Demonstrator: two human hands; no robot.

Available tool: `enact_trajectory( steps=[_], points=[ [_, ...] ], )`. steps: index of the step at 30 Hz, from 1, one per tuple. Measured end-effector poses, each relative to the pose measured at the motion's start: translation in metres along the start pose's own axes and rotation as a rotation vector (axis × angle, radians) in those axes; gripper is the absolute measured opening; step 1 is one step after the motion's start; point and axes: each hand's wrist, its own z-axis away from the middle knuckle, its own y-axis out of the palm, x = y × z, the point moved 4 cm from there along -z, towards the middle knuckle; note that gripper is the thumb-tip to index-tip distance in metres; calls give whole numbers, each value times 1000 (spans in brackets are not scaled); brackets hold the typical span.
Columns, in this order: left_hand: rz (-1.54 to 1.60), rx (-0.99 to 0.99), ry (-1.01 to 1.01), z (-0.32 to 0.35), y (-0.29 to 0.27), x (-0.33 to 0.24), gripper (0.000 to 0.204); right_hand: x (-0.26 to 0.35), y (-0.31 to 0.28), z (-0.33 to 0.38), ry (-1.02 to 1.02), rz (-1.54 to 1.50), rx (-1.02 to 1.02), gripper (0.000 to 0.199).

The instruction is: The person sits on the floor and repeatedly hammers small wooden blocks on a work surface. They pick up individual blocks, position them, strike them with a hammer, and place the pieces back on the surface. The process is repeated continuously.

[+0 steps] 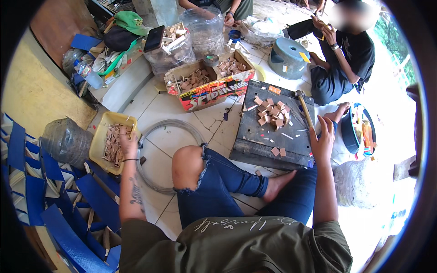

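The work area is a white tiled floor (159,109), crowded with a printed cardboard box (211,91) of small wooden blocks, a coil of wire (154,136) and a stack of blue strips (54,182) at the person's left. The person sits on the floor with 1 knee raised, and 1 other person sits across the floor at the upper right. The left hand (129,144) reaches into a yellow tray (98,141) of thin wooden pieces (113,143); its fingers are curled down among the pieces, but whether they pinch 1 cannot be told. The right hand (322,136) rests with fingers spread at the right edge of a dark work board (268,136), touching the handle of a hammer (304,107) that lies along that edge. A heap of wooden blocks (269,113) sits on the board's middle, well apart from both hands. Judged from this, the step in hand is fetching stock from the tray; the next move calls for a firm pinch on 1 piece and a carry across the knee to the board.
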Motion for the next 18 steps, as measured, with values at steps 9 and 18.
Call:
enact_trajectory(
  steps=[9,18],
  points=[
    [-6,292,395,134,211,-232,62,-8,43,-30,-22,253,234,22],
    [-92,424,575,162,225,-277,54,-4,54,-34,-64,136,240,15]
  ],
)
